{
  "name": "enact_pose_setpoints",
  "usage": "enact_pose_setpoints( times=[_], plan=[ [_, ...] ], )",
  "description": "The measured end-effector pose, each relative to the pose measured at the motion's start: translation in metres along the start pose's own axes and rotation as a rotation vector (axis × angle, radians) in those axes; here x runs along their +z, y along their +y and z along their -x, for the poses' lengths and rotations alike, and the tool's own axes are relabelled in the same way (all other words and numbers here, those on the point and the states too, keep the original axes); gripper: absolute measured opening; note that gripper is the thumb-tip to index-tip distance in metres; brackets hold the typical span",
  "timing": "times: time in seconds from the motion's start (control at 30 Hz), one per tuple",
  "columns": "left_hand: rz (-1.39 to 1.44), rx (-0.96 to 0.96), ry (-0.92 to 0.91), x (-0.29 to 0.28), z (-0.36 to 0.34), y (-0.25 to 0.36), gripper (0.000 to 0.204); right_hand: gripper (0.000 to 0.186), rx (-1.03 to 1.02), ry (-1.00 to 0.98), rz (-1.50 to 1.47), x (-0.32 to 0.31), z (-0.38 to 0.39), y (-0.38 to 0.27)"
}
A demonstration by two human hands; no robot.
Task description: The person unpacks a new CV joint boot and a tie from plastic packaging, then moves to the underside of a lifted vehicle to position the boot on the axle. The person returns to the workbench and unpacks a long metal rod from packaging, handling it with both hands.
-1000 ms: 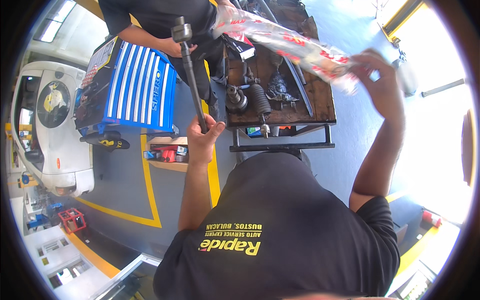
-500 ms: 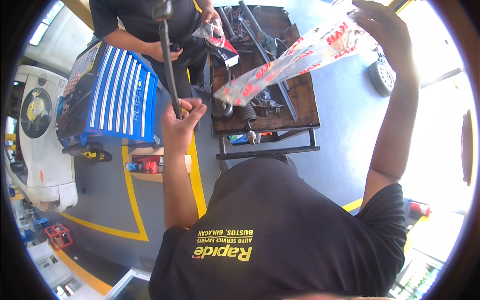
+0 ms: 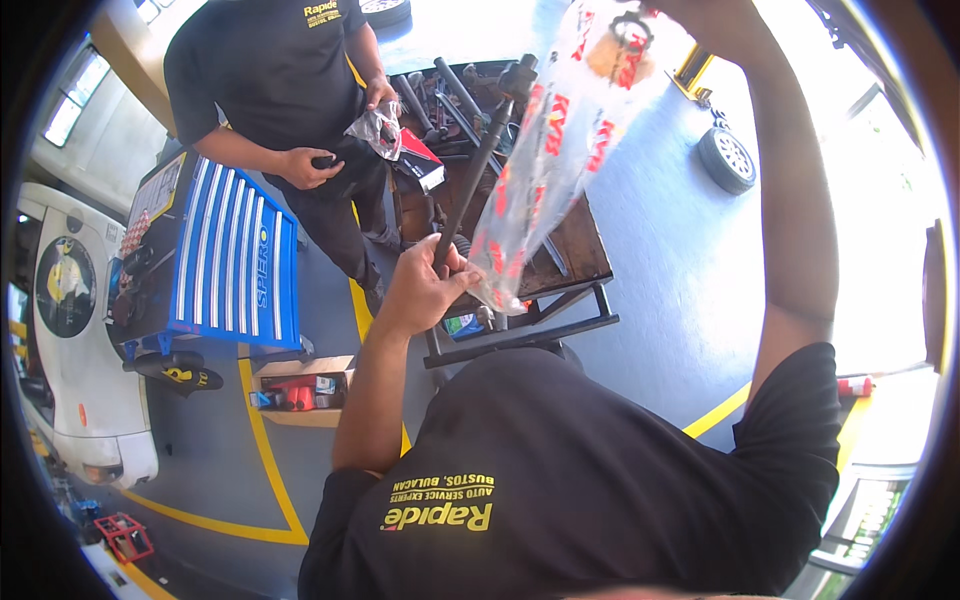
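My left hand (image 3: 425,285) is closed around the lower end of a dark tie rod (image 3: 468,205), which tilts up to the right and ends in a thicker joint with a stud. High at the upper right, my right hand (image 3: 705,22) grips the top of a clear plastic bag (image 3: 545,165) with red print; the frame's edge cuts off part of that hand. The bag hangs slantwise behind the rod, its lower end beside my left fingertips. Near the bag's top, a dark ring (image 3: 632,30) and something tan show through the plastic.
Beyond my hands stands a worn workbench (image 3: 585,235) bearing metal parts and a red-and-white box (image 3: 420,160). A person (image 3: 270,80) at its left holds crumpled clear plastic (image 3: 378,128) and a small dark item. A blue tool cabinet (image 3: 235,255) and an open carton (image 3: 300,415) are at left.
The tie rod has moved right and now leans rightward. The bag has swung steeper, bringing its lower end to my left fingers. The view has shifted, showing more of the other person.
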State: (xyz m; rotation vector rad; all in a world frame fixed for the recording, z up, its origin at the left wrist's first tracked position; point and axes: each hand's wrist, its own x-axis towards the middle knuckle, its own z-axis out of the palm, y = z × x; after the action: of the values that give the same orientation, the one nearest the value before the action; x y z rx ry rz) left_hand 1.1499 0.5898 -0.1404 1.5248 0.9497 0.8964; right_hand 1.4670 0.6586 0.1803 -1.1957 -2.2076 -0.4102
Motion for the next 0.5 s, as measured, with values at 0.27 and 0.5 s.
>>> enact_pose_setpoints(
  times=[0.27,0.5],
  plan=[
    [0.199,0.034,0.062,-0.003,-0.006,-0.011,0.039,0.031,0.078,-0.195,-0.093,-0.020,0.017,-0.008],
    [0.266,-0.013,0.160,-0.016,-0.004,-0.015,0.038,0.006,-0.183,-0.001,-0.370,0.008,0.015,0.040]
  ],
)
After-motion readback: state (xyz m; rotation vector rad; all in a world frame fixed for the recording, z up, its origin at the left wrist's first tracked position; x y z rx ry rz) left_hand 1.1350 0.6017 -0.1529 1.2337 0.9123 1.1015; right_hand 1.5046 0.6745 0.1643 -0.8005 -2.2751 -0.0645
